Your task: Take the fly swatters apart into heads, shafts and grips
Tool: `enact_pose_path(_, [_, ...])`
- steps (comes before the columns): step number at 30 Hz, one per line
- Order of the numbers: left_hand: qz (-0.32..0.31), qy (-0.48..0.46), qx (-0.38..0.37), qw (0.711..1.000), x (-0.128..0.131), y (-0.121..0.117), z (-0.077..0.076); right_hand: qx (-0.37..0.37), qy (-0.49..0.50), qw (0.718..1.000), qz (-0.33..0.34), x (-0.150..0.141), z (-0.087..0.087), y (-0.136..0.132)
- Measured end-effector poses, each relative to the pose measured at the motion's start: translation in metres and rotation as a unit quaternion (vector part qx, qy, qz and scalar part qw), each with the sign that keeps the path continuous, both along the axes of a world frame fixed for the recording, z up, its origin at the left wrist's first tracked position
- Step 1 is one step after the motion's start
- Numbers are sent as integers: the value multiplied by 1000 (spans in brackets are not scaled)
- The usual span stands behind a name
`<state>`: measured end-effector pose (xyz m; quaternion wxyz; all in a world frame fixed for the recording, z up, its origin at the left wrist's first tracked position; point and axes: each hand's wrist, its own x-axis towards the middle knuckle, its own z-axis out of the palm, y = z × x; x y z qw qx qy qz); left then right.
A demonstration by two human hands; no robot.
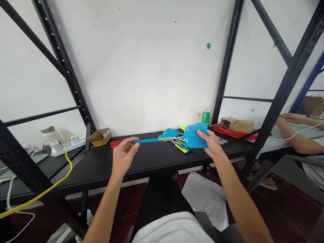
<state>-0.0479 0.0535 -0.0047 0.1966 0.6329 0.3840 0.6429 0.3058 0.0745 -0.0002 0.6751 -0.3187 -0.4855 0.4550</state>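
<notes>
A blue fly swatter [195, 135] with a perforated head and a telescopic metal shaft is held level above the black table. My left hand [124, 152] pinches the end of its blue handle. My right hand [212, 141] grips the right edge of the swatter's head, thumb on top. Below and behind lies a pile of more swatters [180, 147] with yellow-green and blue handles, partly hidden by the held one. Beyond my left hand a red flat piece [116, 143] rests on the table, partly covered by my fingers.
A small open cardboard box [100, 137] stands at the left back, and a green-labelled bottle [206, 114] at the right back. Black rack posts flank the table [101, 168]. A yellow cable [66, 168] crosses at left. Another person's arm [293, 135] shows at far right.
</notes>
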Motion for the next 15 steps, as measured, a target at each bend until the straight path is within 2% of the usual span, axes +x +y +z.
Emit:
enact_pose_path(10, [48,26,-14,998,2,-6,2,-1,11,1000,9,-2,2,-3])
enact_pose_path(15, [45,44,-8,998,4,-8,4,0,7,1000,8,-2,2,-3])
